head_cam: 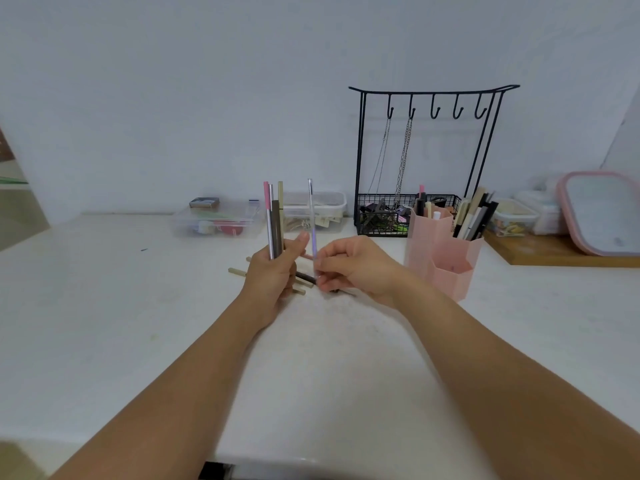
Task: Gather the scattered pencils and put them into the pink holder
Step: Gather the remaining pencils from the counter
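**Still gathering: one bundle up, one pencil pinched, more on the table**

Right now my left hand (273,271) is closed around a bundle of pencils (274,220), held upright to the left of the pink holder (441,251). My right hand (349,268), nearer the holder, pinches a lilac pencil (313,233) low on its shaft, tip up. Several loose pencils (301,280) lie on the white table (138,306) under my hands, left of the holder; how many I cannot quite tell, since my fingers cover some. The holder's tall compartments already hold pens, so I judge the low front one the easiest target. With so low a pinch the lilac pencil could tip, and my loose left grip could let the bundle fan out and drop.
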A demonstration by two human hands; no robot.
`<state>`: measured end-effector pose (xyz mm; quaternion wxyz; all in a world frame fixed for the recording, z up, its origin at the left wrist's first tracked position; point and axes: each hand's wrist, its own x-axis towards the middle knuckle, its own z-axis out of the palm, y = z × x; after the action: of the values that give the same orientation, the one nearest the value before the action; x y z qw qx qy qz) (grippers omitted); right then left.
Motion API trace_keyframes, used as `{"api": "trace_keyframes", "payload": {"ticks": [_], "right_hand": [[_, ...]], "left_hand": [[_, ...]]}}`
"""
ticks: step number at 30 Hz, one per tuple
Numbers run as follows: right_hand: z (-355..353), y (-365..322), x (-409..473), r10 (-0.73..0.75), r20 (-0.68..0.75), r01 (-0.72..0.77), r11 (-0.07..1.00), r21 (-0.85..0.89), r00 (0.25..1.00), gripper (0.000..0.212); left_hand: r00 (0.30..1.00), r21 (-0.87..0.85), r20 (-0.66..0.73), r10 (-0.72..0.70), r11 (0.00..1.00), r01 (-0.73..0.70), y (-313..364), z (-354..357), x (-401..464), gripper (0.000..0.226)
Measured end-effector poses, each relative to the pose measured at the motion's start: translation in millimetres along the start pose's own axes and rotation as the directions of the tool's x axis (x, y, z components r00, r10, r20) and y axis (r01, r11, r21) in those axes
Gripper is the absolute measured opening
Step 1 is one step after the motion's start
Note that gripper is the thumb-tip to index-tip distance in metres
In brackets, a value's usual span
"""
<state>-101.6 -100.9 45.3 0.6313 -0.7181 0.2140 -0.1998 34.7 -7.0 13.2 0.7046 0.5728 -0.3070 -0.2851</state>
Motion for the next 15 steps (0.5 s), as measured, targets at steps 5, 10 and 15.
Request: {"api": "trace_keyframes", "payload": {"ticks": [5, 10, 15], "right_hand": [[23.4, 7.9, 2.8, -0.100, -0.050, 0.102, 0.994, 0.035, 0.994, 0.008], [33.2, 13.5, 4.3, -0.143, -0.112, 0.148, 0.989, 0.030, 0.983, 0.007], [33.7, 17.0, 4.0, -0.138, -0.136, 0.144, 0.989, 0.035, 0.981, 0.008]], "left_hand": [[0.998, 0.031, 0.032, 0.057, 0.998, -0.058, -5.6, -1.6, 2.0, 0.045], [0.999, 0.024, 0.026, 0.031, 0.999, -0.031, -5.1, 3.9, 0.2, 0.023], [1.000, 0.123, 0.021, 0.001, 0.992, -0.003, -4.4, 6.0, -1.5, 0.036]]}}
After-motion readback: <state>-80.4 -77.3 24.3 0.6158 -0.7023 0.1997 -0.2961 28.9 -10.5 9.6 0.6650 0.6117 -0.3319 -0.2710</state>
